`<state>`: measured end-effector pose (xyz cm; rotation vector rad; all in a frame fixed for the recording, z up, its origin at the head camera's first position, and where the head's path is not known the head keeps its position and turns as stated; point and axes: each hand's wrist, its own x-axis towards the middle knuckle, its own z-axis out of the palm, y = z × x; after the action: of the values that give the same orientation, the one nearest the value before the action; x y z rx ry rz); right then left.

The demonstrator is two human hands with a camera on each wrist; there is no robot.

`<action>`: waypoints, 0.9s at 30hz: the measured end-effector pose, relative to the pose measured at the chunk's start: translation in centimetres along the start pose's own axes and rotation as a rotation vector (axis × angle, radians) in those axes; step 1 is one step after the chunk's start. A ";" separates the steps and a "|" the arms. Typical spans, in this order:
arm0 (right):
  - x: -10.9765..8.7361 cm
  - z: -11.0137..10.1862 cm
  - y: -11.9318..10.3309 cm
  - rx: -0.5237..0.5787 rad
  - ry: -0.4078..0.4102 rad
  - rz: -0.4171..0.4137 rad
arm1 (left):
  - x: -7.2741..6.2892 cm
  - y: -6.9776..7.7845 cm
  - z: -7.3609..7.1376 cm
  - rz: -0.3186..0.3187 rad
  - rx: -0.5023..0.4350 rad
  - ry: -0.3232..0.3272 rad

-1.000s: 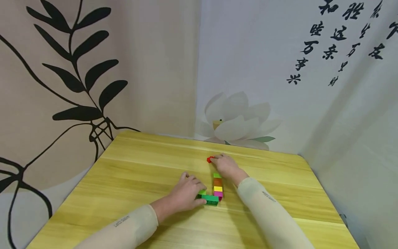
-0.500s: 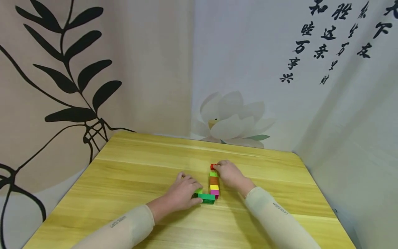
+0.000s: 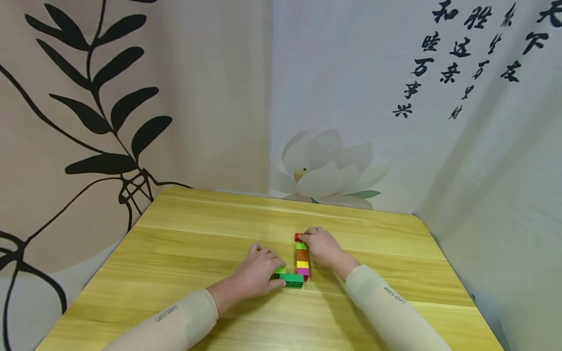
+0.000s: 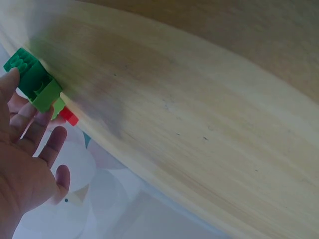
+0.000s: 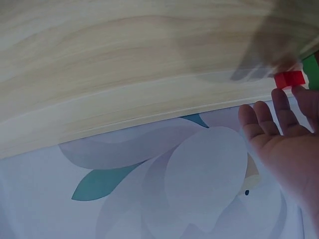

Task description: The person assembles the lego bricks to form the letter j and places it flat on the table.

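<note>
Toy building blocks form an L in the head view. Its near side is a dark green block (image 3: 293,280) with a light green block (image 3: 280,269) at its left end. A magenta block (image 3: 303,273), a yellow block (image 3: 302,264), an orange-brown block (image 3: 302,255) and a lime block (image 3: 301,246) run away from it. My left hand (image 3: 251,274) grips the left end, thumb on the dark green block. Beyond the lime block, my right hand (image 3: 325,247) pinches a small red block (image 5: 290,79) between thumb and index finger; its other fingers are extended. Whether red touches lime is unclear.
A wooden table (image 3: 210,219) lies under the blocks. Behind it hangs a curtain (image 3: 219,97) printed with leaves, a flower and writing. The table's far edge is a short way beyond my right hand.
My right hand has brought the red block nearer, to the far end of the row, then shifted it only slightly. My left hand keeps its hold on the green end. The head view has turned a little.
</note>
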<state>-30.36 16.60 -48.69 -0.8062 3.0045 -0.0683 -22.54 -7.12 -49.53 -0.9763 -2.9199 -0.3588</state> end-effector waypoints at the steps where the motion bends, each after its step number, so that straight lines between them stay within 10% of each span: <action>1: 0.0 0.0 0.0 0.002 -0.005 0.005 | 0.0 0.0 0.0 -0.001 0.001 0.000; 27: 0.1 0.2 -0.5 0.004 -0.021 0.047 | 0.0 -0.3 -0.2 -0.005 -0.011 -0.005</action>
<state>-30.15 16.10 -48.84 -0.7311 3.0009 -0.0649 -22.77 -7.41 -49.45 -0.9736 -2.9284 -0.3729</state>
